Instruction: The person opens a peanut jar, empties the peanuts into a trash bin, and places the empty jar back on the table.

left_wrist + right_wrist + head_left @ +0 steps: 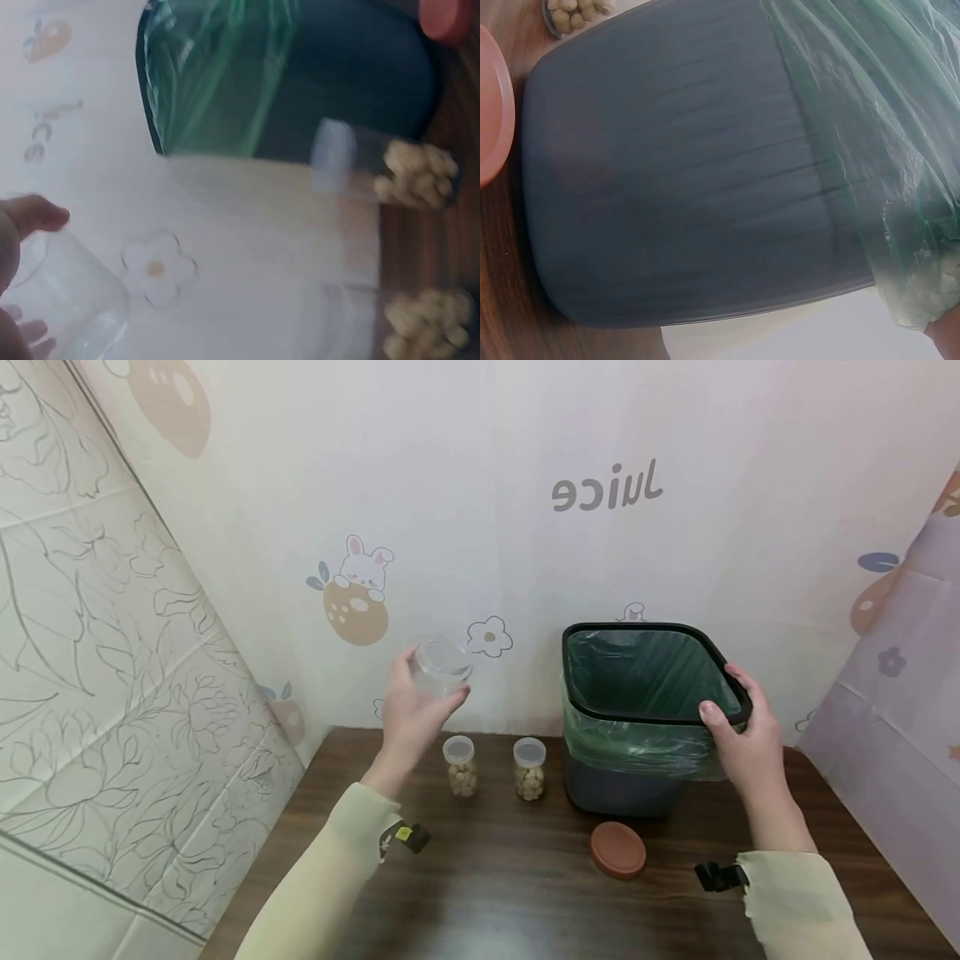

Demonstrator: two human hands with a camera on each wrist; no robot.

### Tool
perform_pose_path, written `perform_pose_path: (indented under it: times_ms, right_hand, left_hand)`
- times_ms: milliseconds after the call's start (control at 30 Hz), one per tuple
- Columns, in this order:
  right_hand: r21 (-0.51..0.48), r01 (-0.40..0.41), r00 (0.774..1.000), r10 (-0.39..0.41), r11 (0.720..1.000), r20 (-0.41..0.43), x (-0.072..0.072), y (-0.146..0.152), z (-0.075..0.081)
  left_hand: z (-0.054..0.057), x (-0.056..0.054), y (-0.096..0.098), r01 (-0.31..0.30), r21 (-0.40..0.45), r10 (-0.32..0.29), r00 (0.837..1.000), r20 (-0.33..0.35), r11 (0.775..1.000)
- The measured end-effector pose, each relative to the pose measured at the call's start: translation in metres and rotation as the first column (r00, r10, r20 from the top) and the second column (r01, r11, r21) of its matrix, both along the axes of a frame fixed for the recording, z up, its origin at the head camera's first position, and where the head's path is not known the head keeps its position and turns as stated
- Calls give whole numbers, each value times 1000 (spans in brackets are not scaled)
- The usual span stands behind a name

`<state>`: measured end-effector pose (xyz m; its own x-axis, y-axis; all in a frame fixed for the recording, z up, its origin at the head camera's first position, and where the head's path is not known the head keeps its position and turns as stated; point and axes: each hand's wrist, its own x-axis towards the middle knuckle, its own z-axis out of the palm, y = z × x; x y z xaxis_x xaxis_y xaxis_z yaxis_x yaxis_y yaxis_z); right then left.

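Observation:
My left hand [408,710] holds a clear, see-through jar [441,667] up off the table, thumb on one side and fingers on the other. Nothing shows inside this jar [82,296] in the left wrist view. On the right, my right hand [753,747] grips the black rim of a dark trash bin [622,789], thumb over the near edge. A green plastic liner [637,747] folds over the bin's rim and hangs down its outside. The right wrist view is mostly filled by the bin's side [682,165].
Two small capped jars of pale nut-like pieces, a left one [461,768] and a right one [529,772], stand near the table's back edge. A reddish round lid [618,850] lies in front of the bin. Behind the table hangs a printed wall cloth [480,527].

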<state>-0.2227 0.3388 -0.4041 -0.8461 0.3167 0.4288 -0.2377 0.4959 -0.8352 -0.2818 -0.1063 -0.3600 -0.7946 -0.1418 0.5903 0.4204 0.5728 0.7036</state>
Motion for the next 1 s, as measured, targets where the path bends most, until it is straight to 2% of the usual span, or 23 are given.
perform_pose_path:
  times_ms: [233,433,567,767,1000]
  right_hand:
    - [-8,-2,1000,2,1000,-15,1,1,0]
    - [-1,-6,1000,6,1000,-18,2,0,-1]
    - [5,-19,1000,19,1000,-15,2,-2,-1]
    - [3,-17,1000,17,1000,-20,3,-3,0]
    - [0,-14,1000,14,1000,-16,3,-2,1]
  left_hand:
    - [-38,5,-33,-73,47,68,993,101,996]
    - [-74,4,-56,-125,49,114,977,179,991]
    - [-95,3,-70,-151,54,136,966,222,987]
    - [-121,-1,-87,-163,93,132,953,272,982]
    - [-148,-5,-93,-187,108,145,939,311,976]
